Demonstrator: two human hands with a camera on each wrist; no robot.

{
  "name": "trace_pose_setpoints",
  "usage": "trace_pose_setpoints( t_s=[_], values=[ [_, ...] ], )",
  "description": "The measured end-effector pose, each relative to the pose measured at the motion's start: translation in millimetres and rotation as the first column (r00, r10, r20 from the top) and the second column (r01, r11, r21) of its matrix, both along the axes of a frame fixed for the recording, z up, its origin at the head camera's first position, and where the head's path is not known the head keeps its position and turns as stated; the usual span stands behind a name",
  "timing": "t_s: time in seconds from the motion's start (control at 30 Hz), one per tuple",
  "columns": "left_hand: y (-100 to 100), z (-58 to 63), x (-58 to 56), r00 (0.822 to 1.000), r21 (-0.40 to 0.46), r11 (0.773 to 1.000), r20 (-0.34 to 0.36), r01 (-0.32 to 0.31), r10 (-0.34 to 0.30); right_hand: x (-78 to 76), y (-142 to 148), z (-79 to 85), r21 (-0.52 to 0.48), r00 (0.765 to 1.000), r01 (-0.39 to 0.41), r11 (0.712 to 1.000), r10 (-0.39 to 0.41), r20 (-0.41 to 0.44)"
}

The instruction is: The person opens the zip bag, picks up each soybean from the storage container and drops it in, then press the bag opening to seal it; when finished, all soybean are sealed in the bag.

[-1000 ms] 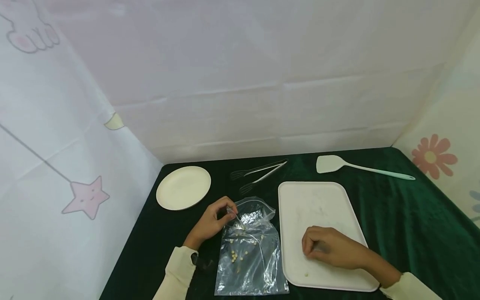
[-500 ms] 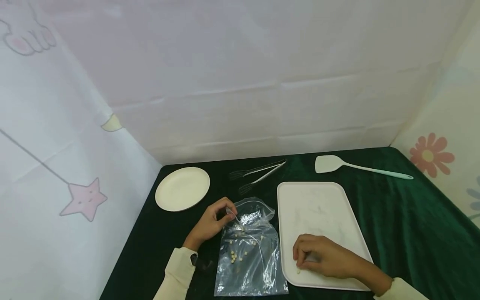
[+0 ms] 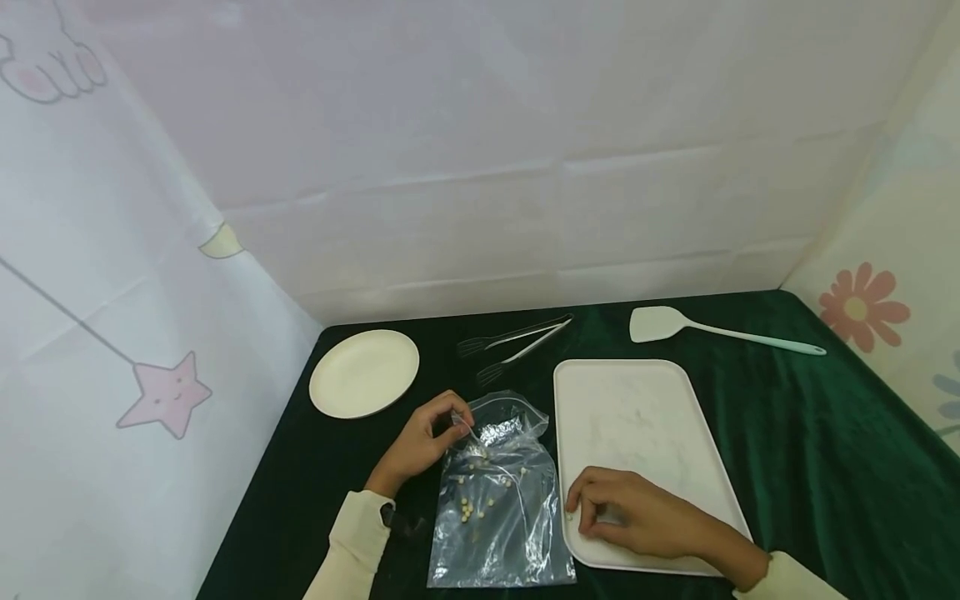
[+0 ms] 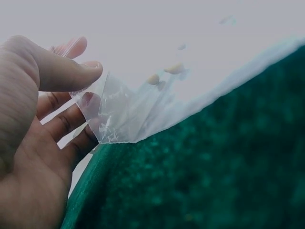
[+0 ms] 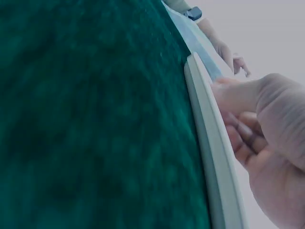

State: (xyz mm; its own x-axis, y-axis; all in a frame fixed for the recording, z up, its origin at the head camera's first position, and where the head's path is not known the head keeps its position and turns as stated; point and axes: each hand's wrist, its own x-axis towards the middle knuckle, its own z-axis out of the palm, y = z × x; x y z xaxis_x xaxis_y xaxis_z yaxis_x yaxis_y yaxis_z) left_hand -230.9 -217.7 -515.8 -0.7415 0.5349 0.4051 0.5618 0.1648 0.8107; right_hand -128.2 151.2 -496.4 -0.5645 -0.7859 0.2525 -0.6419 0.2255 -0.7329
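In the head view my left hand [image 3: 422, 439] pinches the upper left corner of a clear zip bag [image 3: 498, 550] lying flat on the cloth. The left wrist view shows the thumb and forefinger holding the bag's film [image 4: 114, 114]. Several small pale-yellow beans [image 3: 467, 510] lie inside the bag. My right hand [image 3: 637, 512] is low over a white tray [image 3: 630, 408], fingers bent, thumb and forefinger tips a little apart. A lone bean [image 3: 568, 516] is right at the forefinger tip, by the tray's left rim; I cannot tell whether it is gripped.
A cream plate [image 3: 364, 374] is at the back left of the dark green cloth [image 3: 795, 433]. Metal tongs [image 3: 525, 350] lie behind the bag. A white spatula [image 3: 658, 324] with a mint handle lies behind the tray. White printed curtains [image 3: 450, 150] stand close around the table.
My right hand has come left and down, and the bean beneath its fingertips has shifted from the tray's lower part to its left rim. My left hand keeps its hold on the bag.
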Motion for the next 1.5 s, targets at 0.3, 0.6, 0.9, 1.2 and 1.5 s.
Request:
trace_pose_setpoints(
  t_s=[0.3, 0.6, 0.9, 1.2, 1.5],
  values=[
    [0.7, -0.7, -1.0, 1.0, 0.007, 1.0, -0.001, 0.003, -0.003, -1.0, -17.9, -4.6, -0.028, 0.989, 0.1, 0.995, -0.103, -0.105],
    [0.5, -1.2, -0.1, 1.0, 0.004, 1.0, -0.009, 0.007, -0.007, -10.5, -17.0, 11.0, -0.031, 0.981, 0.145, 0.989, -0.147, -0.127],
    [-1.0, -1.4, -0.1, 1.0, 0.009, 1.0, -0.004, 0.0, 0.0, -52.0, -36.6, 42.9, -0.164, 0.921, 0.366, 0.916, -0.382, -0.079],
    [0.9, 0.1, 2.0, 1.0, 0.013, 1.0, 0.005, 0.006, -0.006, -76.1, -67.9, 47.2, -0.172, 0.911, 0.405, 0.898, -0.412, -0.008],
    [2.1, 5.2, 3.9, 1.0, -0.001, 1.0, 0.02, -0.013, 0.013, -93.9, -54.5, 42.4, -0.009, 0.933, 0.349, 0.937, -0.349, -0.091]
  ],
)
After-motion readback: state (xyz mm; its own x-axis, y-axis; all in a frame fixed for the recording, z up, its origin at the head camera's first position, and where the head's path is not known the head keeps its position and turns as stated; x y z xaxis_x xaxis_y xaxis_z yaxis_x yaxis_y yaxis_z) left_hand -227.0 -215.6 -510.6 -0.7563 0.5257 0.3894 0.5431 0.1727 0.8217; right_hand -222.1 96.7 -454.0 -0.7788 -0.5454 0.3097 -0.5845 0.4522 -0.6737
